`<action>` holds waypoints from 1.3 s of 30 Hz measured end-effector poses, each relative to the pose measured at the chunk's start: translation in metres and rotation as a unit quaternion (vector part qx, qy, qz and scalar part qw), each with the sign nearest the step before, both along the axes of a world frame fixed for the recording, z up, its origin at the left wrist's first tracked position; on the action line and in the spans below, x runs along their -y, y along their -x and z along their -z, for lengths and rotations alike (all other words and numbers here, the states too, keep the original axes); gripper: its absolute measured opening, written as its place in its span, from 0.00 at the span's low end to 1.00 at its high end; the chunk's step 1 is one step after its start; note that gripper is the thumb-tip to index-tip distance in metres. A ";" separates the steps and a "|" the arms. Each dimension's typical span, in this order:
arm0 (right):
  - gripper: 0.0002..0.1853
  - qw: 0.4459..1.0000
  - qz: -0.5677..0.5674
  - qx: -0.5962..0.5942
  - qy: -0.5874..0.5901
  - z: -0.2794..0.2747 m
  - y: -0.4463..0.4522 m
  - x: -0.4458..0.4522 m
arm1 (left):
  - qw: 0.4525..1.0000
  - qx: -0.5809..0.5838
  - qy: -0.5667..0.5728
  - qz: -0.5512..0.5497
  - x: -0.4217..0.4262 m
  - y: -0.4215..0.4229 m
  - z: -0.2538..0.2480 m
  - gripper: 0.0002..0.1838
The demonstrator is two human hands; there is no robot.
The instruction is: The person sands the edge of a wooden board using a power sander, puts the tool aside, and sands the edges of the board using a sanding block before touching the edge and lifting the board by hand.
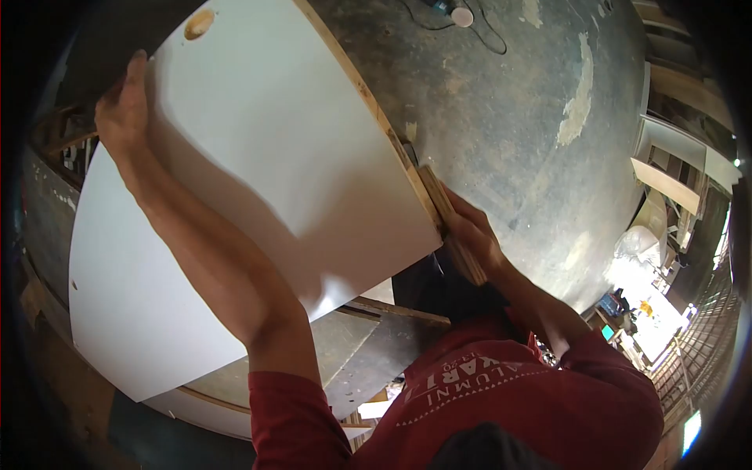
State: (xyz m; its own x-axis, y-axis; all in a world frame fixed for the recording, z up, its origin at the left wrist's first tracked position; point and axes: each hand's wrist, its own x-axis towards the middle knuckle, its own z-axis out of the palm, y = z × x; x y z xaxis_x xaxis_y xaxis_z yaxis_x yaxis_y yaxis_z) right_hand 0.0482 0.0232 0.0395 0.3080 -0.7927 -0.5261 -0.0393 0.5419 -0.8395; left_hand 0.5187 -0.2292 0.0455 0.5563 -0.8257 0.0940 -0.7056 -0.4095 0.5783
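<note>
A large white panel [258,149] with a bare wood edge [368,98] lies tilted across the view. Near its top is a round, wood-coloured recess [199,24]. My left hand [124,117] grips the panel's far left edge; its thumb points up and the other fingers are partly hidden. On the opposite side, my right hand [475,235] is closed around a long wooden block [450,223], held against the panel's wood edge close to the lower right corner. Some of the right fingers are hidden behind the block.
Under the panel there is a wooden support [392,310]. A corded power tool [460,16] sits on the stained concrete floor [501,117] at the top. Pale boards [666,184] stand on the right, near a clear plastic bag [638,244].
</note>
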 end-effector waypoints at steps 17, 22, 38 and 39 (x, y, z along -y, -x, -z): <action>0.31 0.942 -0.009 -0.208 0.264 -0.018 -0.067 0.109 | 0.997 -0.058 0.046 0.001 0.005 -0.011 0.007 0.47; 0.30 0.929 -0.038 -0.276 0.244 -0.039 -0.054 0.066 | 0.999 -0.029 -0.030 -0.025 0.001 -0.002 -0.002 0.39; 0.29 0.879 -0.089 -0.337 0.326 -0.056 -0.039 0.014 | 0.999 -0.033 -0.031 -0.011 -0.008 0.010 -0.013 0.44; 0.29 0.878 -0.097 -0.334 0.329 -0.058 -0.040 0.015 | 0.999 -0.034 -0.031 -0.020 -0.014 0.023 -0.027 0.44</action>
State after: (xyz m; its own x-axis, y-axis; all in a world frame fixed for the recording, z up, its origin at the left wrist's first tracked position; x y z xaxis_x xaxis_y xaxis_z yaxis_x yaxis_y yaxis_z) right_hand 0.0883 0.0083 0.0973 0.2667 -0.9597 -0.0888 -0.6801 -0.1222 -0.7228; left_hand 0.4958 -0.2149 0.0720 0.5931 -0.8051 0.0054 -0.6478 -0.4732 0.5970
